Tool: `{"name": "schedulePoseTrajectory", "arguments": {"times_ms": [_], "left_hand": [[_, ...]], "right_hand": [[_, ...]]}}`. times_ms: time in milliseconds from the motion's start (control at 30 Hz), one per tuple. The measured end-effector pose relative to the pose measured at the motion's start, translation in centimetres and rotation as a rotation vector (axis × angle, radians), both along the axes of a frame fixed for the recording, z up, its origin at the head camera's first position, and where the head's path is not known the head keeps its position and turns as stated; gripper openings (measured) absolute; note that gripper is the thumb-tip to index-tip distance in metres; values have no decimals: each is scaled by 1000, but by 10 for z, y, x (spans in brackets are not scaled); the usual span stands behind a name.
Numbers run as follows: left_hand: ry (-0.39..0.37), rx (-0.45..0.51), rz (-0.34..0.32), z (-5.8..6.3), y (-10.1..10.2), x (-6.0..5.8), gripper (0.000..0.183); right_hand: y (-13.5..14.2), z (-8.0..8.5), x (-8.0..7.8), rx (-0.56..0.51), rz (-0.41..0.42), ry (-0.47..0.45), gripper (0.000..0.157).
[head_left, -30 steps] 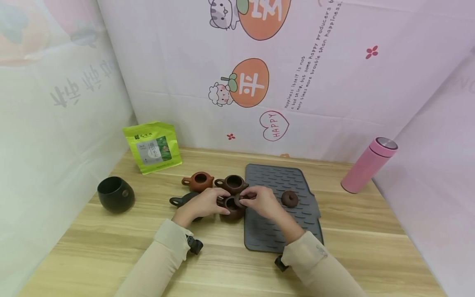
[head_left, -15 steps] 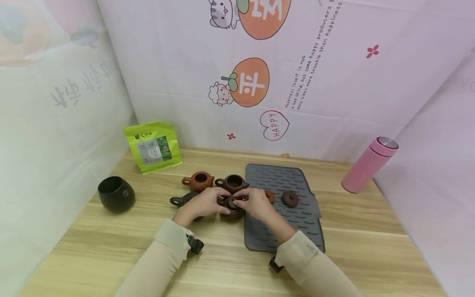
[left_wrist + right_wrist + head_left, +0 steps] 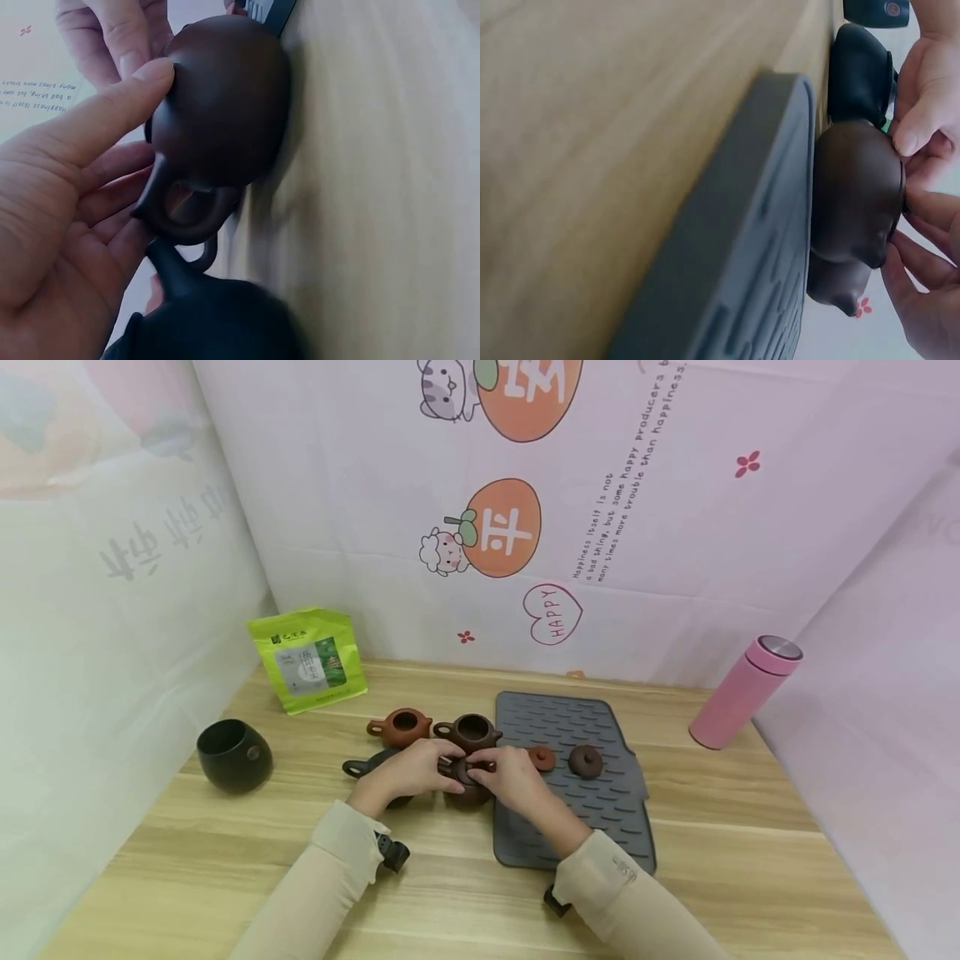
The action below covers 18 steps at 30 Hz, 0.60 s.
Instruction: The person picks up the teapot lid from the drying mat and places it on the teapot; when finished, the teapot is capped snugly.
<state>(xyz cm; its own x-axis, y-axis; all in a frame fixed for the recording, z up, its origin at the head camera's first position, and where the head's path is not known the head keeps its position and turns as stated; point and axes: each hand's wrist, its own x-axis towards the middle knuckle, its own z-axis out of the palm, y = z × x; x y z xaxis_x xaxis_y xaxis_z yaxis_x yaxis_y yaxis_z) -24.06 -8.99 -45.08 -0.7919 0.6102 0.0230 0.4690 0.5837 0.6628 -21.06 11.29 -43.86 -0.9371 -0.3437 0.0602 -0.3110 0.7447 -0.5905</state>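
A dark brown clay teapot (image 3: 468,796) stands on the table between both hands. The left hand (image 3: 414,767) grips it from the handle side; in the left wrist view its thumb lies against the teapot body (image 3: 225,97), fingers beyond. From the spout side, the right hand (image 3: 513,779) pinches a brown teapot lid (image 3: 462,771) at the teapot's mouth. Fingers partly hide the lid, and whether it sits fully flush I cannot tell. Close by are a black teapot (image 3: 360,767), partly behind the left hand, an open reddish teapot (image 3: 396,732) and another open brown teapot (image 3: 459,742).
A grey ridged mat (image 3: 558,710) lies just right of the teapots, bearing a reddish lid (image 3: 542,758) and a brown lid (image 3: 586,762). A black cup (image 3: 235,760) and a green tea bag (image 3: 309,660) stand left. At far right is a pink flask (image 3: 746,693).
The right hand has moved left with the lid, from beside the teapot's mouth onto it. The reddish lid on the mat has come into view. The left hand has stayed put.
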Motion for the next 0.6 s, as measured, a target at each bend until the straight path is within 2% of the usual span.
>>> {"name": "schedulePoseTrajectory", "arguments": {"times_ms": [167,300,400,533,600], "left_hand": [[-8,8,6,14,-10,-4,54],[83,57,7,21,-26,-15,48],[137,71,45,20,-41,-25,46],[128,59,124,17,-56,-35,48],[124,56,138,16,-61,-38,48]], "right_hand": [[15,5,-3,-14,-66,11,22],[38,9,-11,-15,-140,46,22],[53,10,-17,-1,-176,50,24],[66,6,-24,3,-208,25,27],[71,4,-26,3,-228,7,28]]}}
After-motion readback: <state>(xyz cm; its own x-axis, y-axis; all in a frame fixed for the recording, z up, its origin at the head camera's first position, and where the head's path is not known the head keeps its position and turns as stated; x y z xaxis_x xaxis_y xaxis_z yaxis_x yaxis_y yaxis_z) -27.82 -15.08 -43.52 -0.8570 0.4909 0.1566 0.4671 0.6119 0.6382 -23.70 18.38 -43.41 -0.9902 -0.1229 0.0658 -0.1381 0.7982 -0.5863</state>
